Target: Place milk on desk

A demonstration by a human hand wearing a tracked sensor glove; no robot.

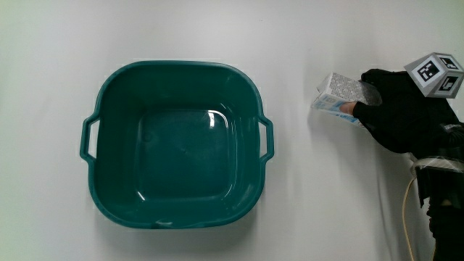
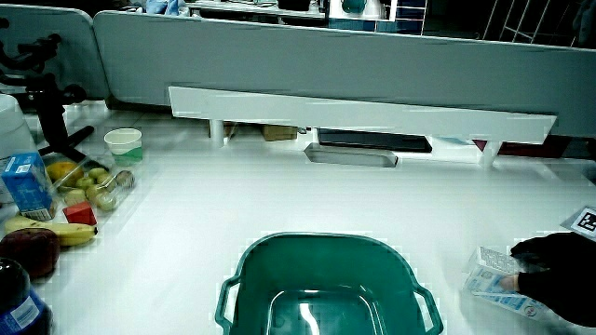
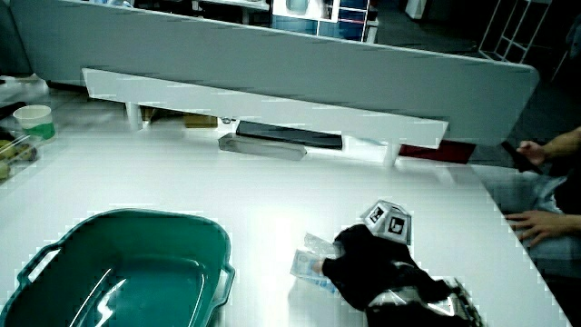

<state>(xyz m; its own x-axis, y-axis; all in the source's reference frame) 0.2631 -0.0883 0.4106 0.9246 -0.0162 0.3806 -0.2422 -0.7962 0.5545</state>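
Main view is where the layout is read most clearly: a teal basin [image 1: 174,145] with two side handles is set on the white desk [image 1: 304,210], nothing being seen inside it but reflections. Beside the basin and apart from it, the milk carton [image 1: 338,96] is laid on its side on the desk surface, and the grip of the gloved hand [image 1: 399,109] is closed around it, the fingers being wrapped over the end of the carton that points away from the basin, with the patterned cube [image 1: 435,73] carried on the back of the hand. The same arrangement is shown in both side views, where the carton [image 2: 492,275] [image 3: 318,262] is seen resting on the desk beside the basin [image 2: 321,288] [image 3: 118,268] and partly covered by the hand [image 2: 559,274] [image 3: 372,268]. In a side view, nearer to the person than the basin and at the desk's edge, a dark bottle with a blue label [image 2: 19,302] is seen, along with a dark red fruit [image 2: 28,251], a banana [image 2: 56,230], a blue carton [image 2: 26,186] and a clear tray of small fruits [image 2: 93,186]. Farther from the person, a pale cup with a green band [image 2: 124,146] is stood, and farther still a long white shelf [image 2: 363,113] is raised on short legs before the grey partition [image 2: 326,56].
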